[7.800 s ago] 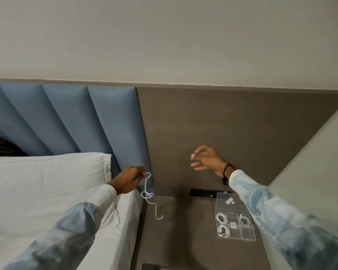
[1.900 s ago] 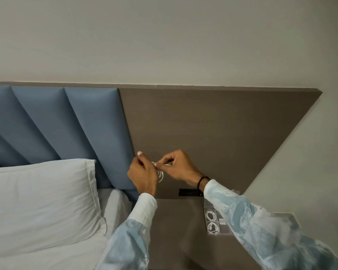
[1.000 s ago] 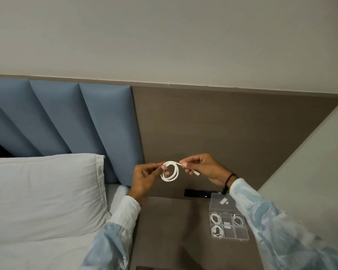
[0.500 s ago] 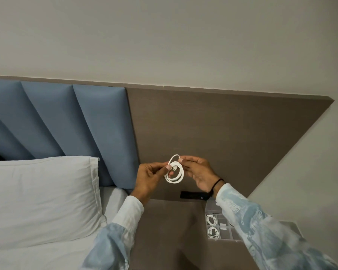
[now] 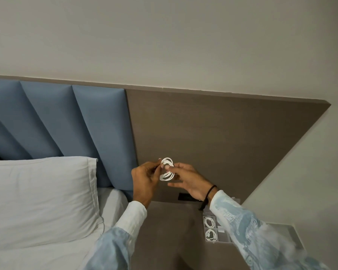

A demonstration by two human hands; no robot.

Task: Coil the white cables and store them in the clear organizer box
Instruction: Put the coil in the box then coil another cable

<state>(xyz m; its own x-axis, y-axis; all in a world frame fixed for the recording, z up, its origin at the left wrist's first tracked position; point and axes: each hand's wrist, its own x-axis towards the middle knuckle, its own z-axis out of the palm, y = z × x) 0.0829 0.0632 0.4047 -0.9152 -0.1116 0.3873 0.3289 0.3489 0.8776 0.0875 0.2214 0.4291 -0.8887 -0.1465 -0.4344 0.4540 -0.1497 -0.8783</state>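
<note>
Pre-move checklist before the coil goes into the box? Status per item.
1. Cable wound into loops: ok, several turns visible.
2. Coil pinched by both hands, left hand, right hand: ok.
3. Loose end tucked in: cannot tell, fingers cover it.
4. Organizer box in reach on the nightstand: ok, below the right forearm.
5. Free compartment: cannot tell, the sleeve hides most of the box; the two visible cells already hold coils.
6. Lid open: cannot tell, the lid is hidden.

Nightstand top (image 5: 164,230) bare left of organizer box (image 5: 210,230), right sleeve (image 5: 248,227) overhanging box, pillow (image 5: 39,199) bounding left
</note>
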